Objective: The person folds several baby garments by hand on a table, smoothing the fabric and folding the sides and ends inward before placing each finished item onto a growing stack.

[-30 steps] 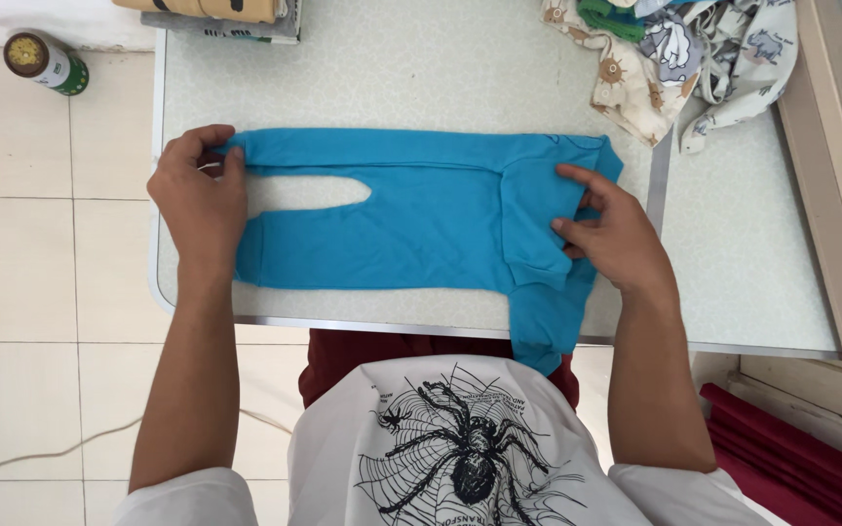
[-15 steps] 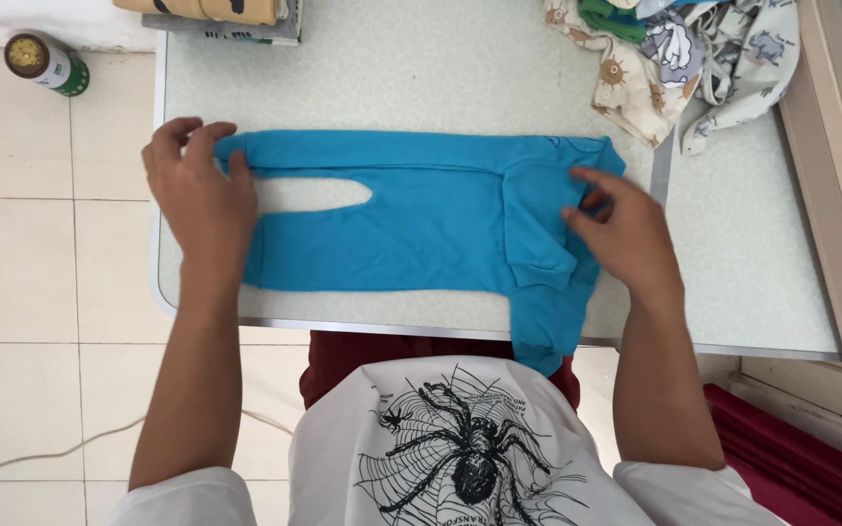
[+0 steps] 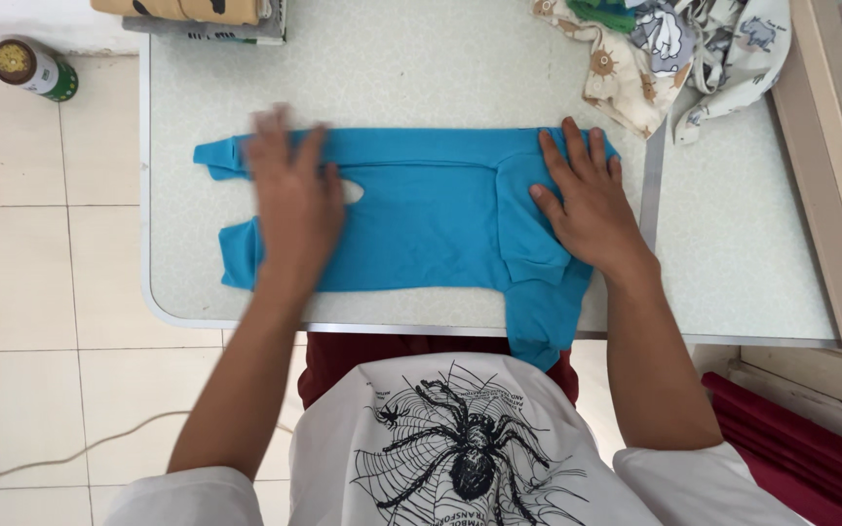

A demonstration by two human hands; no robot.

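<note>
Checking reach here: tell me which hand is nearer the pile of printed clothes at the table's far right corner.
Right. The right hand lies flat on the blue garment, just below the pile of printed clothes. The left hand presses the garment's other end, far from the pile.

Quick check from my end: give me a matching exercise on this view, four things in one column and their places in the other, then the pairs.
Things:
1. left hand
2. right hand
3. green-labelled can
4. patterned clothes pile

Places:
A. on the floor tiles, off the table's far left corner
B. flat on the blue garment, at its legs end
C. far right part of the table
D. flat on the blue garment, at its folded body end

Pairs: 1-B, 2-D, 3-A, 4-C
</note>
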